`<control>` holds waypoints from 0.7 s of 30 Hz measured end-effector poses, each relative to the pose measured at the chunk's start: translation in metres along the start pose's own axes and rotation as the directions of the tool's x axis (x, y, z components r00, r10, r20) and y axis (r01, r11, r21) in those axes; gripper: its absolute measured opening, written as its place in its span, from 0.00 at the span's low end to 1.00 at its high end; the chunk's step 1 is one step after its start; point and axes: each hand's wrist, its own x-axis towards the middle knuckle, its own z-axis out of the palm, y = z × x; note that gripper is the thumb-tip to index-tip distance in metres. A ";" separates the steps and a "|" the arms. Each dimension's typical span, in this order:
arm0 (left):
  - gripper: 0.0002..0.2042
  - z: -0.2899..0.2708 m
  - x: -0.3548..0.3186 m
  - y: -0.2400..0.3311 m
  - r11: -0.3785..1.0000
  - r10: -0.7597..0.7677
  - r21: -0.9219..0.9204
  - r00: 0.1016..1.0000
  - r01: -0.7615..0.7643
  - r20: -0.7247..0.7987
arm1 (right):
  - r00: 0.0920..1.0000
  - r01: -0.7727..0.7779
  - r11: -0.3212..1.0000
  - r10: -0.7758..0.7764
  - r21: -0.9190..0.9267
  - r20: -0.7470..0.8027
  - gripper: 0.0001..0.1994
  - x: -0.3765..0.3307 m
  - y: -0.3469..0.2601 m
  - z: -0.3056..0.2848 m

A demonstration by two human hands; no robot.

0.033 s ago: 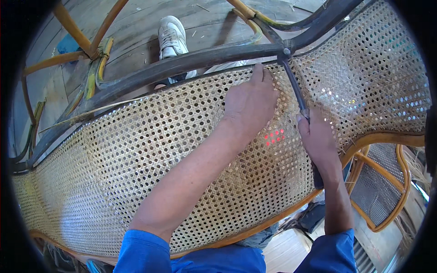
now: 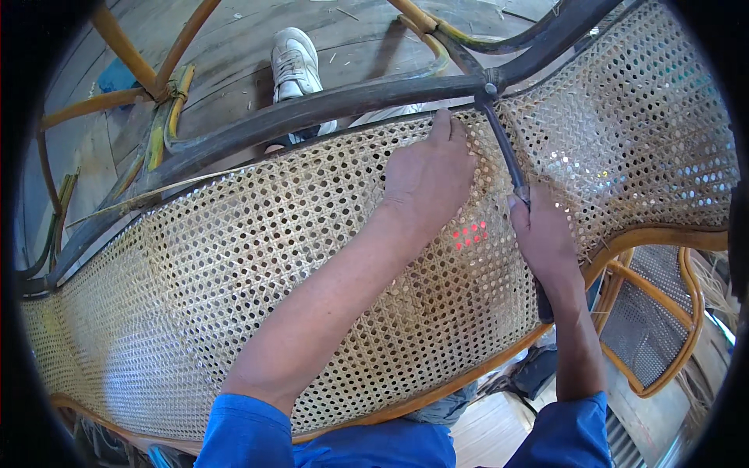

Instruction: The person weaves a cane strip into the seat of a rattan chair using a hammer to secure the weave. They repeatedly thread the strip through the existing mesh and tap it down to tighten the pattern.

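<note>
A long panel of woven cane webbing (image 2: 234, 273) fills most of the view, stretched over a curved rattan chair frame. The landmark here is the dark frame rail (image 2: 312, 117) that runs along the panel's upper edge.

The left hand (image 2: 429, 175) lies palm-down on the webbing just below that rail, fingers bent and pressing the weave where it meets the rail's edge; it holds nothing. The right hand (image 2: 546, 238) sits below the rail and to the right of the left hand, closed around the handle of a dark slender tool (image 2: 503, 148). The tool's shaft slants up from the fist to the joint where the rail meets a second dark bar, and its tip touches that joint. The handle's lower end pokes out under the wrist; the part inside the fist is hidden, so the kind of tool cannot be told.

There are no proper containers in view; the nearest thing to one is the hollow of the frame, and it holds only the webbing.

Above the rail, on the grey plank floor (image 2: 234, 47), a white sneaker (image 2: 295, 62) shows, its wearer's leg passing behind the rail and mostly hidden. Yellow rattan poles (image 2: 168, 62) cross the floor to the left of the shoe. Below the rail, past the panel's lower light-brown rim, a second caned chair (image 2: 647, 327) is partly cut off at the right edge. A small patch of red light dots (image 2: 470, 232) lies on the webbing between the hands. Blue sleeves (image 2: 250, 433) enter from the bottom edge.
</note>
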 end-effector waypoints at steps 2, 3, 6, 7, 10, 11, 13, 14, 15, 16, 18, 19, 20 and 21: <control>0.23 0.001 0.000 0.000 1.000 0.000 0.006 1.000 0.000 -0.009 | 1.000 0.000 0.998 0.001 0.062 -0.006 0.12 0.000 0.000 0.000; 0.23 0.002 0.001 0.000 1.000 0.000 0.012 1.000 0.000 0.000 | 1.000 -0.026 0.995 0.026 0.100 -0.004 0.12 -0.002 -0.003 -0.003; 0.23 0.002 0.002 0.000 1.000 -0.005 0.024 1.000 0.004 0.022 | 0.998 -0.057 0.983 0.063 0.174 -0.026 0.13 -0.008 -0.012 -0.009; 0.23 0.001 0.002 0.000 1.000 -0.010 0.023 1.000 0.009 0.026 | 0.997 -0.038 0.984 0.048 0.173 -0.057 0.13 -0.008 -0.012 -0.007; 0.22 0.001 0.001 0.000 1.000 -0.004 0.030 1.000 0.004 0.011 | 0.999 -0.027 0.995 0.029 0.099 -0.025 0.12 0.000 -0.001 -0.002; 0.22 0.001 0.001 0.000 0.999 0.001 0.034 1.000 -0.001 0.001 | 1.000 -0.029 0.998 0.028 0.064 0.007 0.12 0.003 0.002 -0.001; 0.22 0.000 0.001 0.001 0.999 -0.001 0.033 1.000 0.001 0.019 | 1.000 0.006 0.996 -0.005 0.087 -0.015 0.12 0.001 0.001 -0.001; 0.22 -0.001 0.002 0.002 0.999 -0.003 0.033 1.000 0.002 0.028 | 0.999 0.024 0.995 -0.021 0.098 -0.027 0.12 -0.001 0.000 -0.001; 0.22 0.000 0.002 0.001 0.999 -0.005 0.033 1.000 0.004 0.024 | 1.000 0.015 0.992 -0.012 0.126 -0.021 0.13 -0.004 -0.003 -0.003; 0.23 0.001 0.002 -0.001 0.999 -0.007 0.032 1.000 0.007 0.020 | 1.000 0.006 0.988 -0.004 0.153 -0.015 0.13 -0.007 -0.009 -0.007; 0.23 0.002 0.002 -0.002 1.000 -0.006 0.031 1.000 0.005 0.016 | 1.000 -0.005 0.979 0.009 0.201 -0.020 0.13 -0.009 -0.013 -0.009; 0.23 0.001 0.001 -0.001 1.000 -0.002 0.030 1.000 0.002 0.014 | 0.999 -0.006 0.975 0.013 0.223 -0.031 0.13 -0.009 -0.014 -0.009; 0.23 0.001 0.001 -0.001 1.000 0.002 0.029 1.000 -0.002 0.012 | 0.999 -0.007 0.970 0.017 0.244 -0.042 0.13 -0.010 -0.014 -0.010; 0.23 0.001 0.002 0.000 0.999 -0.002 0.034 1.000 0.001 0.019 | 1.000 -0.009 0.984 0.011 0.175 -0.012 0.13 -0.007 -0.010 -0.007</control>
